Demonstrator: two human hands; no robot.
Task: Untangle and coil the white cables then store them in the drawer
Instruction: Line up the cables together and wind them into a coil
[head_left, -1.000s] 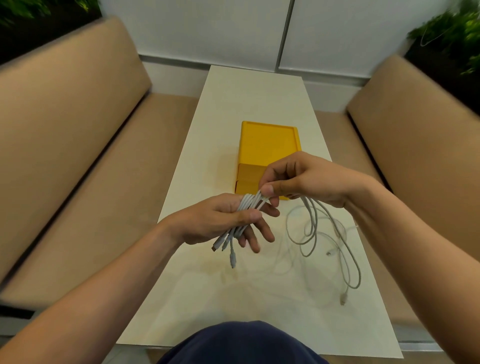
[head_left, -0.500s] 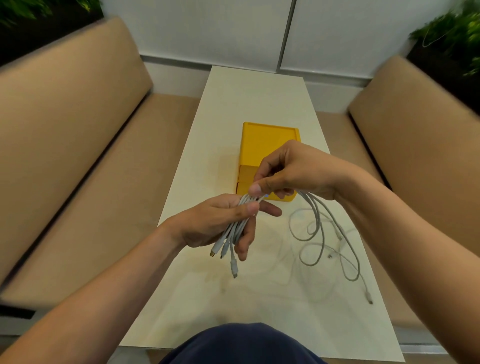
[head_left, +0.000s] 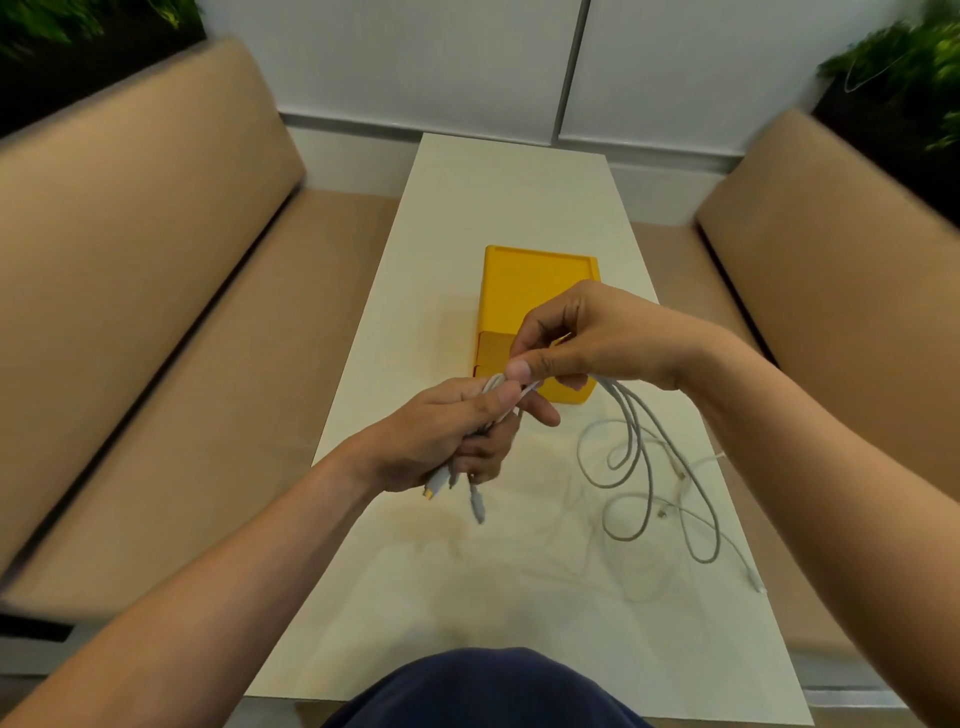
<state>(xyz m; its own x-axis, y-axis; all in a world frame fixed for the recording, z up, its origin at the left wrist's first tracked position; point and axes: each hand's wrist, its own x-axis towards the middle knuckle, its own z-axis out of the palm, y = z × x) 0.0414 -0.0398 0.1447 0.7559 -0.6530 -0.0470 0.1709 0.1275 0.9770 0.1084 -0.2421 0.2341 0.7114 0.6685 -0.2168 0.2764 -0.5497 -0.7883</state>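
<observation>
Several white cables (head_left: 636, 447) run from my hands down to the white table (head_left: 519, 208), where their loose loops lie tangled at the right. My left hand (head_left: 452, 436) grips a bundle of the cables, and a few plug ends hang below its fist. Just above it, my right hand (head_left: 587, 338) pinches the same strands between thumb and fingers. Behind both hands stands a yellow drawer box (head_left: 524, 291); its drawer front looks closed and is partly hidden by my right hand.
Tan upholstered benches (head_left: 156, 312) flank the narrow table on both sides. A white wall closes the far end, with green plants in the upper corners. My dark-clothed knee (head_left: 483, 691) shows at the bottom edge.
My right hand has lifted slightly, drawing the cables through my left hand's grip. The loose loops on the table have shifted and spread toward the right edge.
</observation>
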